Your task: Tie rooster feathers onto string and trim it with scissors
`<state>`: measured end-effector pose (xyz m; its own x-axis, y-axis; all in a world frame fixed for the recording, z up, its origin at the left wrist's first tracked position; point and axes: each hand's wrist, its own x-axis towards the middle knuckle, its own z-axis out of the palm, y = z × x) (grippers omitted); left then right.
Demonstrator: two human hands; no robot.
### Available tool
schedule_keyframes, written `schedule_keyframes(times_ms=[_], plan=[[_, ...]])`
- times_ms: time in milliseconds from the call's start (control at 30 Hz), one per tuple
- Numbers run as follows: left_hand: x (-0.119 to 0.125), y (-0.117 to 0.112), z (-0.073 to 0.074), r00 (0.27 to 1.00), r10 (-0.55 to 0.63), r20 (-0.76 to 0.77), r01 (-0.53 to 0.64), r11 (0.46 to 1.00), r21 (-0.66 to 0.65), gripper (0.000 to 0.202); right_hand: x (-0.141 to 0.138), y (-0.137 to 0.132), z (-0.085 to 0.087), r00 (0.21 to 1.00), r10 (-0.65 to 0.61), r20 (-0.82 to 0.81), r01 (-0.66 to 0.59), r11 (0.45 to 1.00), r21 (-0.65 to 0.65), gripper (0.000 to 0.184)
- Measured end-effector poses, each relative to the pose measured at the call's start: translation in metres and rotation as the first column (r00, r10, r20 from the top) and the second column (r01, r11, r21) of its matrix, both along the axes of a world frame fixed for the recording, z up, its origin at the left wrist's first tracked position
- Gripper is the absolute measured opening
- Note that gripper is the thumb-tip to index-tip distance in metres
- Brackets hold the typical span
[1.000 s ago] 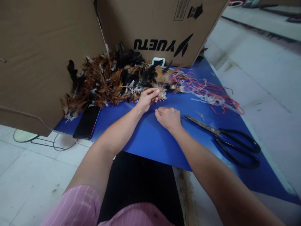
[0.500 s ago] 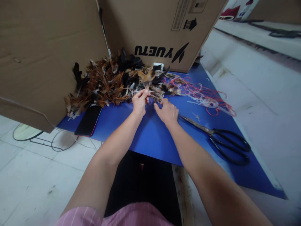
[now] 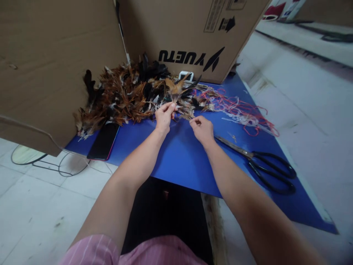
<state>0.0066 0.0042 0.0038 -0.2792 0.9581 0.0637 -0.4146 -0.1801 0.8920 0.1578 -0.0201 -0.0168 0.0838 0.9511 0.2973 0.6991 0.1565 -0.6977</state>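
Left of the scissors (image 3: 249, 154), the left hand (image 3: 163, 118) keeps a tawny feather tuft (image 3: 175, 89) pinched, while the right hand (image 3: 203, 129), nearer the scissors, has just drawn its parted fingers together, on what I cannot tell, so both now seem engaged.

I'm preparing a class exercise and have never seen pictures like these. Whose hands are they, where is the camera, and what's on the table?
There is no machine: these are one person's bare hands, seen by a camera worn on the head, looking forward and down. The left hand pinches a small tuft of brown feathers. The right hand is curled nearby; whether it holds something thin, I cannot tell. On the blue tabletop lie a large feather pile, a phone, tangled red and white strings, and black-handled scissors.
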Motion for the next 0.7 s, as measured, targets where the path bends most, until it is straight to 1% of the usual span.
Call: schedule_keyframes(times_ms=[67, 100, 167, 233, 333, 433, 500, 600, 700], plan=[[0.002, -0.002, 0.001, 1.0, -0.021, -0.013, 0.021, 1.0, -0.007, 0.004, 0.01, -0.01, 0.0, 0.986, 0.038, -0.161, -0.042, 0.999, -0.02, 0.014], [0.003, -0.002, 0.001, 0.999, -0.038, -0.019, 0.038, 0.999, -0.007, 0.004, 0.016, -0.016, 0.0, 0.975, 0.063, -0.211, -0.07, 0.997, -0.024, 0.014], [0.005, -0.004, 0.002, 0.997, -0.067, -0.028, 0.067, 0.998, -0.001, 0.007, 0.025, -0.027, 0.002, 0.958, 0.114, -0.263, -0.127, 0.991, -0.035, 0.013], [0.006, -0.004, 0.002, 0.996, -0.081, -0.032, 0.081, 0.997, -0.003, 0.01, 0.032, -0.035, 0.005, 0.949, 0.174, -0.263, -0.195, 0.979, -0.057, 0.013], [0.006, -0.005, 0.002, 0.996, -0.08, -0.029, 0.079, 0.997, -0.024, 0.009, 0.036, -0.041, 0.011, 0.937, 0.287, -0.198, -0.307, 0.948, -0.079, 0.014], [0.005, -0.004, 0.001, 0.996, -0.08, -0.031, 0.079, 0.996, -0.027, 0.008, 0.034, -0.045, 0.015, 0.9, 0.432, -0.067, -0.435, 0.898, -0.057, 0.032], [0.005, -0.003, 0.0, 0.995, -0.087, -0.04, 0.086, 0.996, -0.026, 0.009, 0.03, -0.046, 0.014, 0.856, 0.515, 0.04, -0.514, 0.857, -0.037, 0.035], [0.006, -0.002, -0.001, 0.993, -0.108, -0.045, 0.107, 0.994, -0.015, 0.009, 0.022, -0.047, 0.01, 0.814, 0.559, 0.161, -0.566, 0.824, 0.0, 0.029], [0.007, -0.003, -0.001, 0.987, -0.155, -0.049, 0.154, 0.988, -0.021, 0.008, 0.014, -0.045, 0.005, 0.787, 0.569, 0.237, -0.593, 0.804, 0.039, 0.008]])
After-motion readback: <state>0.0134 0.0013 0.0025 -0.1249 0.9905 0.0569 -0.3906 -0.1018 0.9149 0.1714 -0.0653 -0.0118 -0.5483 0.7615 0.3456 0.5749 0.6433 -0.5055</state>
